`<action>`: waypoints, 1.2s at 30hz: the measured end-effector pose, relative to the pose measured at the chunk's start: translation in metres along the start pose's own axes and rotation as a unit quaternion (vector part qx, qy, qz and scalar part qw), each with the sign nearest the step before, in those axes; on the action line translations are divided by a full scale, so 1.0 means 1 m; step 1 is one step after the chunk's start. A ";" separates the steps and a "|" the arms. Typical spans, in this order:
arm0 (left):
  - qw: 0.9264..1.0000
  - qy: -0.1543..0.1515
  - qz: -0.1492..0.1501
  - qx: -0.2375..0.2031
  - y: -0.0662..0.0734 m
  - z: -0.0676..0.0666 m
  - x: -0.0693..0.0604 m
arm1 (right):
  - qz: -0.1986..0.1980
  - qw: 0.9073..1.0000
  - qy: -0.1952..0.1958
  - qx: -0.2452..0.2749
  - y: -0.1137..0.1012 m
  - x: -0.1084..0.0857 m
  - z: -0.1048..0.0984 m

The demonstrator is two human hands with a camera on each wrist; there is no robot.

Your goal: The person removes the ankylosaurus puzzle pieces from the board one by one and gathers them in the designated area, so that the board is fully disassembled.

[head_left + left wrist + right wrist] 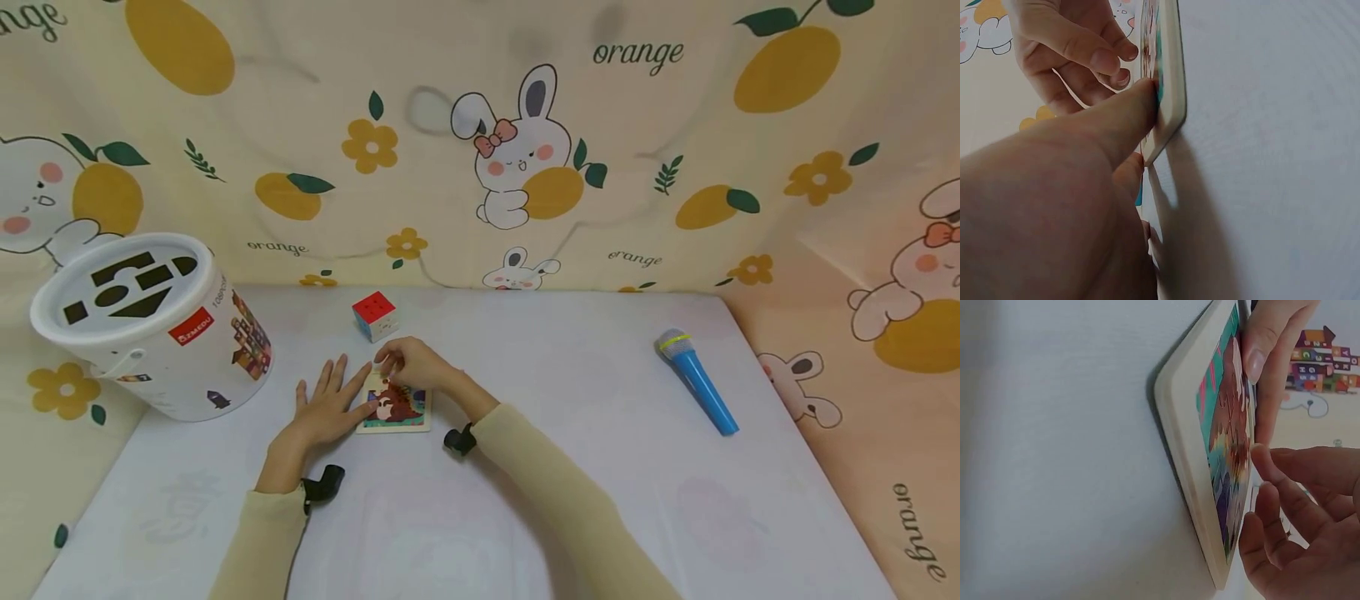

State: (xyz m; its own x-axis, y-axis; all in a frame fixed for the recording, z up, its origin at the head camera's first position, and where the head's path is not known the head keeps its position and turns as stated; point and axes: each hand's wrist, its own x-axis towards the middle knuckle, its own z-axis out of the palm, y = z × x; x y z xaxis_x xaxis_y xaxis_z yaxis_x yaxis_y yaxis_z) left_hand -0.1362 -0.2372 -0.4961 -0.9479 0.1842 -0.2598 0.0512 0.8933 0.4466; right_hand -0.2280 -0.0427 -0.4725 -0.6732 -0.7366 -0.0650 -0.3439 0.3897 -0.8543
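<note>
A small wooden picture puzzle (396, 408) with a brown dinosaur in a pale frame lies on the table. My left hand (330, 410) is spread at its left side, the thumb resting on the picture near the lower left. My right hand (416, 365) is over the top part, its fingers bent loosely. In the right wrist view a fingertip of the right hand (1304, 519) touches the picture surface of the puzzle (1229, 437). No piece shows between those fingers. The left wrist view shows the left thumb (1129, 109) against the puzzle's edge (1172, 81).
Behind the puzzle stands a cube puzzle (375, 315) with a red top. A large white bucket (165, 350) with shaped holes in its lid is at the left. A blue toy microphone (701, 383) lies at the right. A printed cloth (450, 183) hangs behind the table.
</note>
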 end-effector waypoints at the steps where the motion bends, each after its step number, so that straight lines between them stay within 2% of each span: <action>1: 1.000 0.001 -0.001 0.003 -0.002 0.001 0.002 | 0.003 1.000 -0.003 -0.001 -0.001 0.001 0.000; 6: 1.000 0.005 0.003 -0.002 -0.005 0.002 0.003 | 0.012 1.000 -0.022 -0.011 -0.005 0.002 -0.001; 16: 1.000 0.001 0.001 -0.004 -0.002 0.001 0.001 | 0.046 0.997 -0.057 -0.010 -0.010 0.005 -0.003; 20: 1.000 0.002 0.004 -0.002 -0.001 0.001 0.000 | 0.050 0.995 -0.067 -0.051 -0.011 0.006 -0.001; 23: 1.000 0.001 0.000 0.007 -0.002 0.001 0.000 | 0.049 0.991 -0.076 -0.101 -0.013 0.007 0.002; 26: 1.000 0.002 0.002 -0.003 -0.001 -0.001 -0.001 | 0.051 0.986 -0.080 -0.135 -0.014 0.007 0.004; 31: 1.000 -0.001 0.000 0.001 0.002 -0.004 -0.004 | 0.058 0.984 -0.082 -0.149 -0.018 0.007 0.006; 36: 1.000 0.005 0.011 -0.010 0.002 -0.004 -0.005 | 0.064 0.984 -0.085 -0.145 -0.017 0.007 0.007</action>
State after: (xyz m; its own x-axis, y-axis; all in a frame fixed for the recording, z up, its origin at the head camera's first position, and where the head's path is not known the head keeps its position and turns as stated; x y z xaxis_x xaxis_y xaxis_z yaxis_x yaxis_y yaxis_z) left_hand -0.1322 -0.2375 -0.4905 -0.9496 0.1997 -0.2415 0.0661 0.8810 0.4684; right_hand -0.2220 -0.0589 -0.4619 -0.6117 -0.7440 -0.2687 -0.4534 0.6081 -0.6517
